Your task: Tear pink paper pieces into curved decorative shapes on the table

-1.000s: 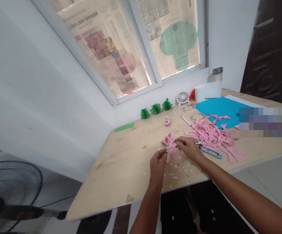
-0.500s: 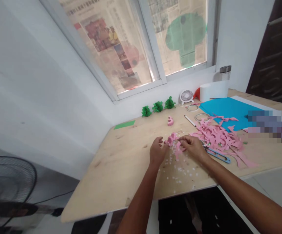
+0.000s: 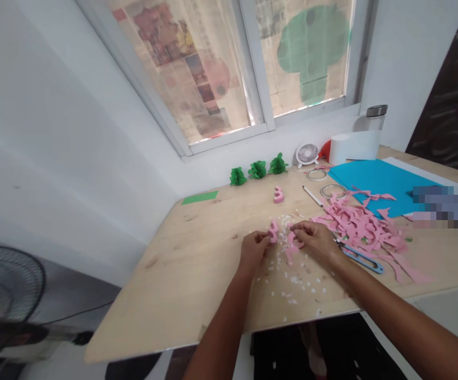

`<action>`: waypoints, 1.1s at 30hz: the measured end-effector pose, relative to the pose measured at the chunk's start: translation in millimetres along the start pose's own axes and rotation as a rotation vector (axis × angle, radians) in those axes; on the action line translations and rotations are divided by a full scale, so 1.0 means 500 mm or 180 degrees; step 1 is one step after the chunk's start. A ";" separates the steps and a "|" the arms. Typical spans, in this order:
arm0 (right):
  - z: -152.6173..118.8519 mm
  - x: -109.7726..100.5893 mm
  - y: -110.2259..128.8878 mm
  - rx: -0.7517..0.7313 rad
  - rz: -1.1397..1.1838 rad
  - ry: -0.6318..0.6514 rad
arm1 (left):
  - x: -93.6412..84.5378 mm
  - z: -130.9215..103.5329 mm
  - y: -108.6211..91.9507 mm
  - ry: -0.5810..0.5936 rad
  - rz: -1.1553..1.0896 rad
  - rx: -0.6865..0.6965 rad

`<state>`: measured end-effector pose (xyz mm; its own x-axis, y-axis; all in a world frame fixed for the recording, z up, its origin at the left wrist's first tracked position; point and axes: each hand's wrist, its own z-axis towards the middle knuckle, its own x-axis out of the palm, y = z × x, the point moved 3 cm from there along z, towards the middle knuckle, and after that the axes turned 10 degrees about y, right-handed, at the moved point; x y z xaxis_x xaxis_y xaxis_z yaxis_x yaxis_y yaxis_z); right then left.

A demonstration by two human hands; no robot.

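My left hand (image 3: 254, 249) is closed, its thumb and fingertips pinching a small curved pink paper cutout (image 3: 273, 231) just above the table. Opposite it, my right hand (image 3: 318, 240) has its fingertips drawn together on a pink paper piece (image 3: 294, 241), part of which the fingers cover. Tiny white paper bits (image 3: 290, 279) lie scattered under and in front of both hands. Farther back stands another pink cutout (image 3: 278, 195), folded and curved. Beside my right wrist, partly hidden by it, rests a blue-handled cutting tool (image 3: 361, 258).
Pink paper scraps (image 3: 361, 224) are heaped on the right, before blue sheets (image 3: 375, 182). Three green paper trees (image 3: 258, 170) line the wall near a small white fan (image 3: 307, 154). A white pen (image 3: 312, 196), tape-like rings (image 3: 334, 191) and a green strip (image 3: 200, 198) lie on the wooden table (image 3: 173, 295).
My left hand has moved slightly away from the right, taking the pink cutout with it, and its fingers have closed more. My right hand stays nearly in place. The camera view has shifted a little.
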<state>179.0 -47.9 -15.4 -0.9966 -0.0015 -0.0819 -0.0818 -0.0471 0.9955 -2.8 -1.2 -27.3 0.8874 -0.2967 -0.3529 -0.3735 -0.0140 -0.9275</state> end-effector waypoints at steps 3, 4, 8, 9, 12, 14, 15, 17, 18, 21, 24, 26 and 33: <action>0.028 0.013 0.006 -0.0150 -0.0149 0.0128 | -0.005 -0.017 -0.011 -0.0114 0.0648 0.0235; 0.039 0.018 0.007 -0.0221 -0.0182 0.0137 | -0.006 -0.023 -0.014 -0.0163 0.0830 0.0241; 0.081 0.043 0.007 -0.0218 -0.0005 0.0116 | -0.007 -0.043 -0.018 -0.0442 0.1146 0.0101; 0.088 0.050 0.007 -0.0164 0.0181 0.0112 | -0.006 -0.046 -0.017 -0.0480 0.1142 0.0073; 0.100 0.074 0.011 0.0187 0.0789 0.0144 | -0.005 -0.053 -0.015 -0.0474 0.1030 -0.0011; 0.103 0.088 0.016 0.0410 0.1154 0.0104 | -0.005 -0.055 -0.017 -0.0365 0.1023 0.0011; 0.104 0.095 0.018 0.0519 0.1297 0.0121 | -0.006 -0.056 -0.018 -0.0328 0.1053 0.0029; 0.105 0.107 0.019 0.0725 0.1470 0.0157 | -0.009 -0.057 -0.021 -0.0337 0.1122 0.0063; 0.105 0.112 0.018 0.0795 0.1512 0.0174 | -0.011 -0.058 -0.022 -0.0356 0.1138 0.0092; 0.109 0.121 0.013 0.0847 0.1555 0.0236 | -0.013 -0.059 -0.021 -0.0321 0.1049 0.0211; 0.111 0.123 0.006 0.0747 0.1522 0.0291 | -0.018 -0.057 -0.012 -0.0159 0.0674 0.0265; 0.112 0.121 0.002 0.0676 0.1477 0.0308 | -0.028 -0.054 -0.001 -0.0117 0.0311 0.0286; 0.113 0.108 0.002 0.0567 0.1750 0.0150 | -0.075 -0.036 0.022 -0.0381 -0.0458 0.0234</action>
<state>124.8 8.4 -16.1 -0.8919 -0.0228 0.4516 0.4443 0.1422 0.8845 -45.2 -7.3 -22.2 0.9576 -0.1810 -0.2242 -0.2238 0.0230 -0.9744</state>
